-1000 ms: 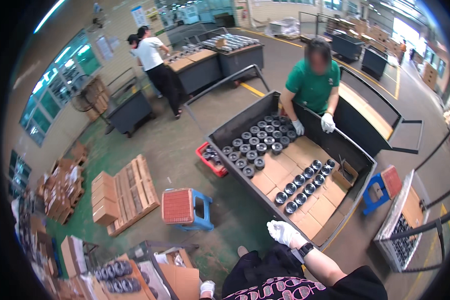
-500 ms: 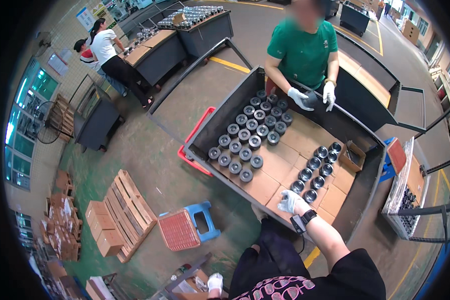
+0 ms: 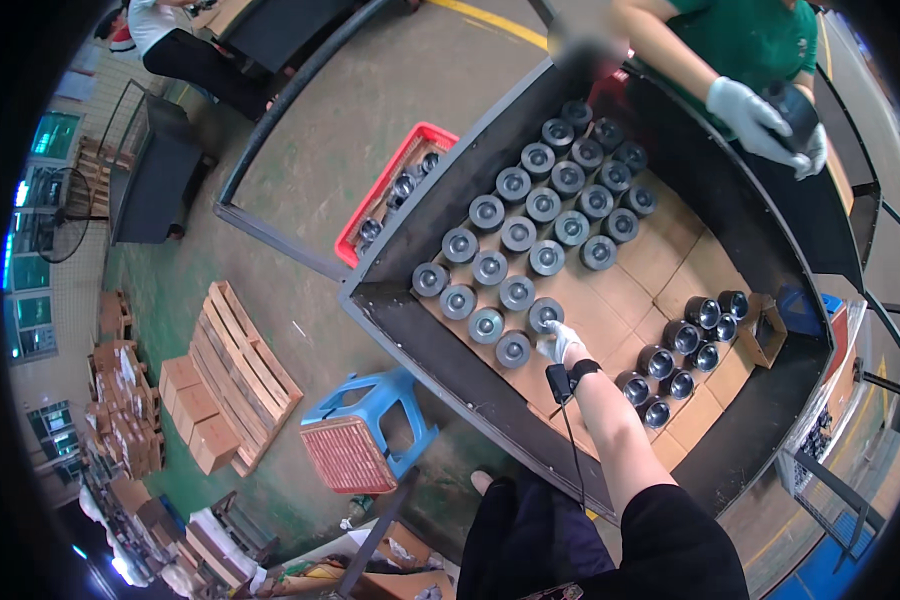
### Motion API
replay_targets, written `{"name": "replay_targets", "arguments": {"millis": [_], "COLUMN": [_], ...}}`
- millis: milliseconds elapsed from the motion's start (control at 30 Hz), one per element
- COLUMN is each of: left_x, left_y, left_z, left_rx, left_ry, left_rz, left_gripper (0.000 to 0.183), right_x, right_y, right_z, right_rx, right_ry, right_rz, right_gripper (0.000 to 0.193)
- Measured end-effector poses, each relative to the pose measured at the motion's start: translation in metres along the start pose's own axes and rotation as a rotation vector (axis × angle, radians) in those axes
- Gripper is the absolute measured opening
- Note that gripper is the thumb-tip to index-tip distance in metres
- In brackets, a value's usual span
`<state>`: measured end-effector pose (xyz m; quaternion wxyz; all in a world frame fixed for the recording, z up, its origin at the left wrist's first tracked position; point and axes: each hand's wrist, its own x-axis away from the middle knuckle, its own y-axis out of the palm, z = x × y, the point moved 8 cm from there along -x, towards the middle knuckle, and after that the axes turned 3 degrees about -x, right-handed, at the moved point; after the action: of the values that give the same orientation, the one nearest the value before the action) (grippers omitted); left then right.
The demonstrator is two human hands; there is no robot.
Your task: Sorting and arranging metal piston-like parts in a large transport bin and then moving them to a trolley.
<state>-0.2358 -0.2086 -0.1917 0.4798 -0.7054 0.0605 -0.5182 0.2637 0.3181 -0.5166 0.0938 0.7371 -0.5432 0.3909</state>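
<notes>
My right hand (image 3: 562,344), in a white glove, reaches into a dark metal cart (image 3: 395,330). Its fingertips meet the near edge of a dark round piston (image 3: 546,314), with thumb and finger apart; no firm hold shows. Another piston (image 3: 512,349) stands just left of the hand. Several more pistons (image 3: 517,233) stand upright in rows on the brown cardboard lining (image 3: 610,300). A second group of shiny pistons (image 3: 656,361), hollow ends up, stands to the right. My left hand is out of view.
Across the cart, a person in green with gloved hands (image 3: 755,120) holds a dark piston (image 3: 792,115). A small cardboard box (image 3: 763,332) sits in the cart's right corner. Outside are a red crate (image 3: 410,150), a blue stool (image 3: 410,400) and a wooden pallet (image 3: 245,370).
My right hand has moved from the bare cardboard by the shiny pistons to the end of the dark rows. My left hand has left the view, which is closer over the cart.
</notes>
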Motion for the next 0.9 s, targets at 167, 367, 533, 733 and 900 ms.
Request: {"name": "replay_targets", "arguments": {"millis": [167,367,533,733,900], "left_x": [-0.015,-0.043,-0.062,-0.057,-0.015], "left_y": [-0.012,-0.044,-0.072,-0.11,-0.152], "left_z": [0.075,0.152,0.186,0.242,0.285], "left_rx": [-0.312,0.238,0.32,0.437,0.582], "left_ry": [0.511,0.132,0.352,0.48,0.716], "left_rz": [0.053,-0.155,-0.06,-0.124,-0.21], "left_gripper": [0.029,0.022,0.029,0.029,0.031], "right_x": [-0.043,-0.02,0.074,0.268,0.462], "right_y": [0.018,0.01,0.002,-0.009,0.003], "right_z": [0.099,0.078,0.053,0.007,-0.123], "right_rx": [-1.715,-1.493,-1.308,-1.49,-1.357], "right_ry": [0.509,0.4,0.254,0.147,-0.049], "right_rz": [0.295,0.428,0.298,0.235,0.129], "right_gripper": [0.035,0.03,0.03,0.034,0.042]}}
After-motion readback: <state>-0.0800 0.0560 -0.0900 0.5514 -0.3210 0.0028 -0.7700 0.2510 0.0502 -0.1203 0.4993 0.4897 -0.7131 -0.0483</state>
